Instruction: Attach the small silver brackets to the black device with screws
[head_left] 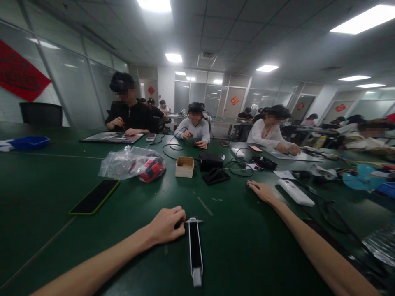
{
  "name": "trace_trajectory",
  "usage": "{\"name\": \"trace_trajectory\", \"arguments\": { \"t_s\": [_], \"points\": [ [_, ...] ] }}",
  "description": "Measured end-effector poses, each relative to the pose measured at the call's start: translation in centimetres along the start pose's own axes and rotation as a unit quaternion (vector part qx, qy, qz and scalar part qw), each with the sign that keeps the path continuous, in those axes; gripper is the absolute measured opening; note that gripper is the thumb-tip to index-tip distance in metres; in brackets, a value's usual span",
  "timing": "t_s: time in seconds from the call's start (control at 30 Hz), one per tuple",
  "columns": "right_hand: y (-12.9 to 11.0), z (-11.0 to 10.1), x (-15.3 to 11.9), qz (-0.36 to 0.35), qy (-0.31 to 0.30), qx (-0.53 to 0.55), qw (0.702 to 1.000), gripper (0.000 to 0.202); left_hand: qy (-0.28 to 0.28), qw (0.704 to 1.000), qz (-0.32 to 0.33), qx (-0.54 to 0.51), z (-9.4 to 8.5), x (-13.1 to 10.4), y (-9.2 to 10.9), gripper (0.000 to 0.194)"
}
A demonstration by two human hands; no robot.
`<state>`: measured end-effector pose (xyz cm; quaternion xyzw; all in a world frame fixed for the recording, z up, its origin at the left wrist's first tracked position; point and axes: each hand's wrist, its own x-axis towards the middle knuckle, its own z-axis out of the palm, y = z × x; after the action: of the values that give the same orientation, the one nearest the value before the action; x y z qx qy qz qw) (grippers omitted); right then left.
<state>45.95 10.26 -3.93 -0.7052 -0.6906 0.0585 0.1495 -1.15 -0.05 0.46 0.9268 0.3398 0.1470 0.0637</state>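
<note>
On the green table (234, 246), a slim device with a white frame and a dark centre (195, 246) lies lengthwise in front of me. My left hand (169, 224) rests just left of its top end, fingers curled, with the fingertips at the small crossbar; what they grip, if anything, is too small to tell. My right hand (261, 191) lies farther forward on the right, palm down with fingers stretched out, holding nothing. Just beyond its wrist is a white oblong case (295, 192).
A green-edged phone (95, 197) lies left. Ahead are a plastic bag with red items (151, 167), a small open box (184, 167), a black box (211, 161) and a black stand (216, 176). Cables and a blue fan (362, 177) spread right. Several people sit across the table.
</note>
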Motion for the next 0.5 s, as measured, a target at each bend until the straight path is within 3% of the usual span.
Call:
{"name": "trace_trajectory", "arguments": {
  "t_s": [0.27, 0.5],
  "points": [
    [-5.2, -0.3, -5.3, -0.079, -0.018, 0.058, 0.995, 0.043, 0.001, 1.0, 0.004, 0.011, 0.1, -0.2, -0.1, 0.009],
    [-11.5, 0.2, -10.0, -0.124, -0.01, 0.122, 0.985, 0.035, -0.002, 1.0, 0.001, 0.016, -0.1, -0.1, 0.2, 0.008]
  ]
}}
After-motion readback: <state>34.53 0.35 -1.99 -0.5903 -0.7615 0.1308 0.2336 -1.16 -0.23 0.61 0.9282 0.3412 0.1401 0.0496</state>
